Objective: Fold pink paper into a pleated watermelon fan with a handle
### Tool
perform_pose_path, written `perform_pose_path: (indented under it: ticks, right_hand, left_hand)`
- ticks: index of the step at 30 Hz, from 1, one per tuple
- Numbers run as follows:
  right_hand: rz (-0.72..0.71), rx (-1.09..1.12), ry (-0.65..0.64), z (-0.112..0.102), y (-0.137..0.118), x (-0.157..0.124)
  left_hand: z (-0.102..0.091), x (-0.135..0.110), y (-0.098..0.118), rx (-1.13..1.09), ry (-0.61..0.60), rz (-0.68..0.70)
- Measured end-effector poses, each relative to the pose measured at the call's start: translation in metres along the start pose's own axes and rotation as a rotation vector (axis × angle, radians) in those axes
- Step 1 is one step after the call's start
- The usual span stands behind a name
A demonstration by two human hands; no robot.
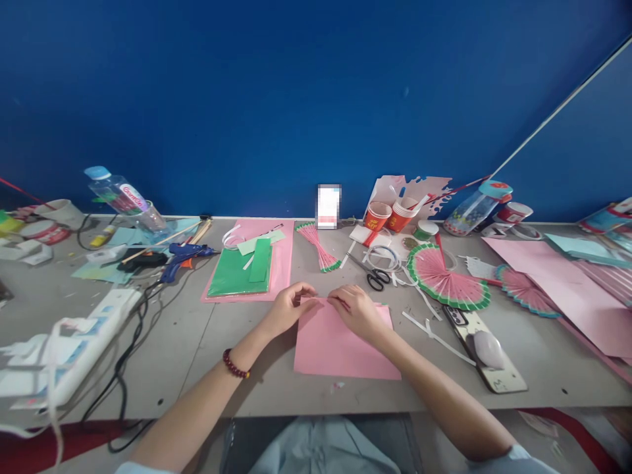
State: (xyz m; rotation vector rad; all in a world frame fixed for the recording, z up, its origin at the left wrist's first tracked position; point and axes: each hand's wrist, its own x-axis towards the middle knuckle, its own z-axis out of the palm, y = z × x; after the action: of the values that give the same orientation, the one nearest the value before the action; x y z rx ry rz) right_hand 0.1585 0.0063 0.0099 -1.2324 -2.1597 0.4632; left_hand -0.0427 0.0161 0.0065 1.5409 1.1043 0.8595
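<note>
A sheet of pink paper (340, 345) lies in front of me on the grey table. My left hand (295, 308) pinches its far edge near the left corner, thumb and fingers closed on it. Close beside it, my right hand (353, 308) grips the same edge near the middle, its fingers bent over the paper. A bit of green shows at the far right corner of the sheet. Beyond my hands sits a pleated pink strip with green ends (318, 247), pinched narrow at its waist. Black-handled scissors (378, 279) rest to the right of it.
Left are green paper packs (237, 280), a blue glue gun (180, 257), a white power strip (93, 349) with cables, and a tilted bottle (123, 194). Right are a pleated watermelon fan (447, 280), a phone (494, 368), red paper cups (378, 216) and pink sheets (567, 276).
</note>
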Motion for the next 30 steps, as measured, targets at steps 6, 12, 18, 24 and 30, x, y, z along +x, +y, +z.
perform_pose_path:
  ticks: [6,12,18,24,30]
  right_hand:
    - [-0.001,-0.009,0.047,-0.0018,0.0019,0.0005]
    - [-0.007,-0.029,0.059,-0.0008,0.0018,0.0003]
    - [-0.008,-0.04,0.054,-0.0012,0.0015,0.0]
    - [-0.014,-0.049,0.067,-0.0006,0.0025,-0.0005]
    - [-0.027,-0.042,0.067,0.0012,0.0004,-0.001]
  left_hand:
    - [-0.007,0.0002,-0.0011,-0.037,0.044,-0.055]
    - [-0.0071,0.0012,-0.003,-0.089,0.044,-0.088]
    - [-0.0071,0.0018,-0.0054,-0.115,0.029,-0.097]
    - [-0.0074,0.0015,-0.0047,-0.146,0.027,-0.098]
    - [-0.0082,0.0006,0.0013,-0.156,0.023,-0.108]
